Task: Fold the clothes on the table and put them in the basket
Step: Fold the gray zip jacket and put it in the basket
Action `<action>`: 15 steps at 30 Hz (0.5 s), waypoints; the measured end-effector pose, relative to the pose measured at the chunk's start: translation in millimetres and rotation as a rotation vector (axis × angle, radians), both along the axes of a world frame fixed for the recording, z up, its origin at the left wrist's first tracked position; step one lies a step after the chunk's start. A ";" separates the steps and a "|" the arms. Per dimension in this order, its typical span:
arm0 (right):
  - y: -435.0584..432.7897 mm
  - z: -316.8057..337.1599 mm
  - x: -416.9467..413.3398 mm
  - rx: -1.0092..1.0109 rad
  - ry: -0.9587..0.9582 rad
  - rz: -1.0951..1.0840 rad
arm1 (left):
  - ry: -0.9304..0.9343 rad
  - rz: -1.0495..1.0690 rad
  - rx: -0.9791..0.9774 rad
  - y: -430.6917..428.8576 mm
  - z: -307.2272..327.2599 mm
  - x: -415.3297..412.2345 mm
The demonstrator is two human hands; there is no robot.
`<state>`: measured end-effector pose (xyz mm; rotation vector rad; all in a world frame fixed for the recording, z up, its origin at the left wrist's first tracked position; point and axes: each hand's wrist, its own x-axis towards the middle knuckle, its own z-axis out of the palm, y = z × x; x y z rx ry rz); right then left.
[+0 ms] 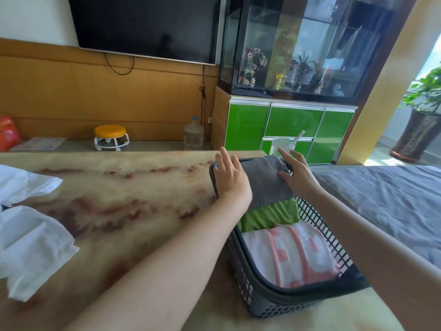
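The marbled bench (119, 187) fills the left and middle of the frame, and its far edge runs across just above the centre. A grey bed (393, 199) lies along the right edge. A dark TV (148, 25) hangs at the top.

My basket (298, 299), dark with mesh walls, stands on the bench right of centre. Its long axis runs from the bottom of the frame up toward the middle, leaning a little left as it goes up. Its near end is low in the frame, and its far end sits close to the bench's far edge.

Loose white clothes (31, 247) lie unfolded at the left edge, well apart from the basket.

Three folded pieces sit in a row along the basket's length, each touching the next. The pink-and-white fold (291, 254) fills the near end, with its stripes running along the basket. The grey fold (265, 185) takes the far end and stands higher than the rim there. The green fold (269, 216) is between them as a narrow band, its long side lying across the basket.

My left hand (230, 177) is at the far left corner of the basket beside the grey fold, fingers straight and spread, pointing up the frame and gripping nothing. My right hand (296, 175) rests against the grey fold's right side with the thumb on the cloth, fingers likewise straight and apart, holding nothing.

A clear cup (284, 145) with a straw shows just past my right fingertips.
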<state>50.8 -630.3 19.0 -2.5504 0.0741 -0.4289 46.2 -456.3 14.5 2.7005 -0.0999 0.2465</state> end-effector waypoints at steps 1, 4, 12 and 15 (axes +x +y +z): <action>1.1 -0.1 -1.4 -0.090 -0.063 0.046 | -0.053 -0.047 0.074 3.0 -0.5 0.4; 3.5 2.4 -4.6 -0.282 -0.023 0.194 | 0.041 -0.228 0.245 12.6 0.7 1.9; 2.2 -4.9 -1.1 -0.183 0.357 0.162 | 0.248 -0.329 0.453 12.2 6.4 16.1; 0.1 -15.6 0.3 -0.151 0.367 0.143 | 0.193 -0.299 0.584 10.0 3.2 19.7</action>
